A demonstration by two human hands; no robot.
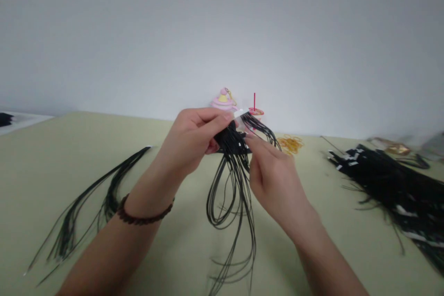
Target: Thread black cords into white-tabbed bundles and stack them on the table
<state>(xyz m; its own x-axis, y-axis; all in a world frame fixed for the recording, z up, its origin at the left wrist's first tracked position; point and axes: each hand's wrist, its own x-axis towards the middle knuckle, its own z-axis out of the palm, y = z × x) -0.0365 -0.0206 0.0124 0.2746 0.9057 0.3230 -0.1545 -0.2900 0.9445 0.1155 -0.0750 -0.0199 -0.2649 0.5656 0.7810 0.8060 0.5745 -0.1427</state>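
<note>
My left hand [194, 141] is closed round the top of a bunch of thin black cords [233, 185], held up above the pale green table [180, 249]. Its thumb and forefinger pinch a small white tag [241, 113] at the bunch's head. My right hand [272, 178] is closed too, its fingertips pinching the cords just under that tag. The cords hang down in long loops between my wrists. A dark braided bracelet [142, 216] circles my left wrist.
A loose strand bundle of black cords [93, 199] lies on the table at the left. A large heap of black cords with white tags [391, 185] covers the right. Yellow rubber bands [291, 144] and a pink toy [224, 99] sit by the grey wall.
</note>
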